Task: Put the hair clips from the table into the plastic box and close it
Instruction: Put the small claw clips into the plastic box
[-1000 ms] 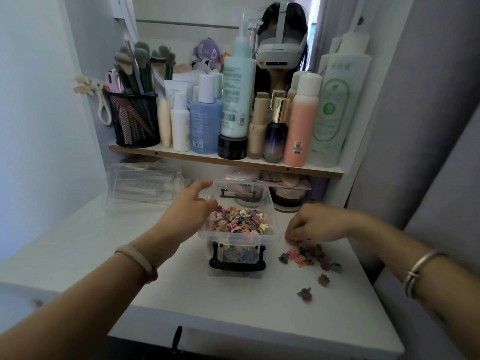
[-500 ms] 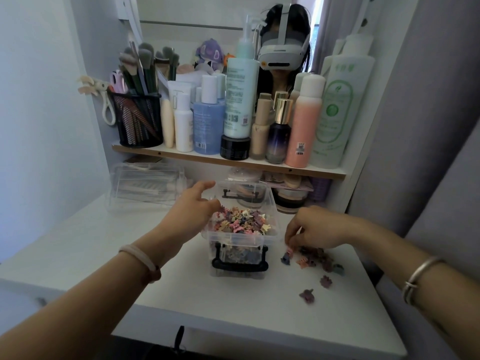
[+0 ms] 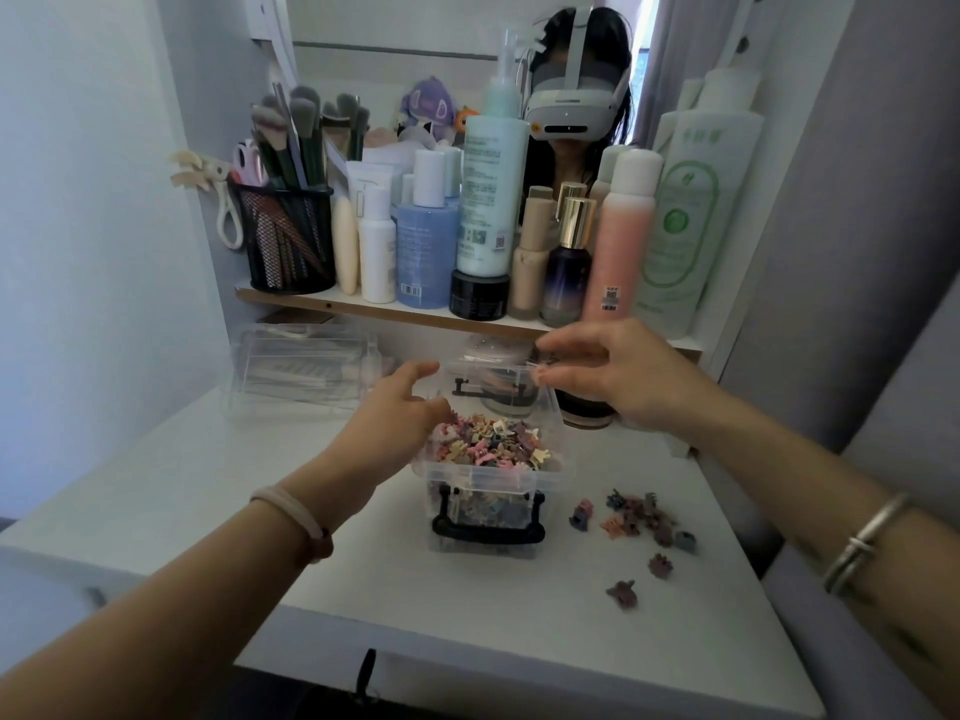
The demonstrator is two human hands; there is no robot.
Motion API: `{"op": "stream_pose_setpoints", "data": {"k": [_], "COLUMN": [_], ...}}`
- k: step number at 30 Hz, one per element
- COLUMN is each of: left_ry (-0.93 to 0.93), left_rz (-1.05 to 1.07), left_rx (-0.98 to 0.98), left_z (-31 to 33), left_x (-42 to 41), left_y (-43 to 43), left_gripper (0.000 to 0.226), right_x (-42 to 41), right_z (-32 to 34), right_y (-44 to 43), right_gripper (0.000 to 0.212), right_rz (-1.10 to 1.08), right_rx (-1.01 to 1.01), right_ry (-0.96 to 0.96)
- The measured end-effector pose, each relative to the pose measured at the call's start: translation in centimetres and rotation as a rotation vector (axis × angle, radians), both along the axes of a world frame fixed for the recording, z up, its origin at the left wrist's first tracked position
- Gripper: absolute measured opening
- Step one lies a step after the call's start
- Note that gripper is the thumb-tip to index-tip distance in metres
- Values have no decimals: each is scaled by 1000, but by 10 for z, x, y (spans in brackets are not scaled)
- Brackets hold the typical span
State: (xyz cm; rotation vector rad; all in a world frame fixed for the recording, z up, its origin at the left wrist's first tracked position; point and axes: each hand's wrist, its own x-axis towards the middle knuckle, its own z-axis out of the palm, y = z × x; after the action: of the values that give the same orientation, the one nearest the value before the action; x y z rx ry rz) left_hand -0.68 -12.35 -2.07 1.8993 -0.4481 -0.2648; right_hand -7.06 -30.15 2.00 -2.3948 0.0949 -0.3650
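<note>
Plastic box (image 3: 488,472) heaped with hair clips (image 3: 493,444); left hand (image 3: 395,423) curled on its 9 o'clock rim; right hand (image 3: 623,376) above 1 o'clock, fingers half-spread, cannot tell if pinching anything; loose clips (image 3: 634,517) at 4 o'clock

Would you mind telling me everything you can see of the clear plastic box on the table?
The plastic box is small, clear and rectangular, and it stands upright on the white table. Its clear lid is open and stands up at the back. A black handle hangs on the front wall. Small pastel hair clips fill it to the rim. The left hand grips its left rim. The right hand is at the lid's right corner; contact is unclear.
</note>
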Motion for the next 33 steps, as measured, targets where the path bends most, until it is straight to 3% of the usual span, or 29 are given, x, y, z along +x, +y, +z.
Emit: {"op": "stream_pose_setpoints", "data": {"k": [2, 4, 7, 10, 12, 16, 19, 21, 23, 25, 28, 30, 33], "left_ry": [9, 18, 24, 11, 12, 12, 16, 15, 11, 18, 31, 29, 37], "left_rz": [-3, -5, 3, 12, 10, 10, 2, -3, -1, 0, -1, 3, -4], "left_rx": [-6, -28, -40, -34, -31, -12, -15, -18, -23, -23, -30, -25, -21], "left_z": [0, -1, -3, -4, -4, -4, -2, -2, -2, -3, -3, -2, -1], "left_x": [0, 2, 5, 5, 5, 4, 3, 2, 3, 4, 3, 2, 0], "left_y": [0, -1, -1, -1, -1, -1, -1, -1, -1, -2, -2, -1, -1], "left_gripper": [49, 49, 49, 49, 49, 49, 49, 49, 50, 50, 50, 50, 50], "right_x": [2, -1, -10, -12, -11, -9, -5, -4, -4, -5, -4, -7, -14], "right_z": [-2, -4, -11, -28, -36, -42, -33, -21, -10, -7, -13, -18, -27], "right_y": [-1, -10, -17, -10, -5, -5, -10, -9, -4, 0, -8, -20, -30], "right_gripper": [47, 37, 22, 31, 34, 19, 16, 13, 13, 19, 23, 21, 20], "right_rz": [-4, -62, 64, 194, 180, 186, 39, -87, -2, 77, -39, -68, 13], "right_rx": [24, -55, -281, -490, -517, -523, -519, -296, -11, 30, -226, -377, -442], "right_ry": [61, 109, 471, 717, 668, 601, 325, 22, -88, -12, 83, 303, 678]}}
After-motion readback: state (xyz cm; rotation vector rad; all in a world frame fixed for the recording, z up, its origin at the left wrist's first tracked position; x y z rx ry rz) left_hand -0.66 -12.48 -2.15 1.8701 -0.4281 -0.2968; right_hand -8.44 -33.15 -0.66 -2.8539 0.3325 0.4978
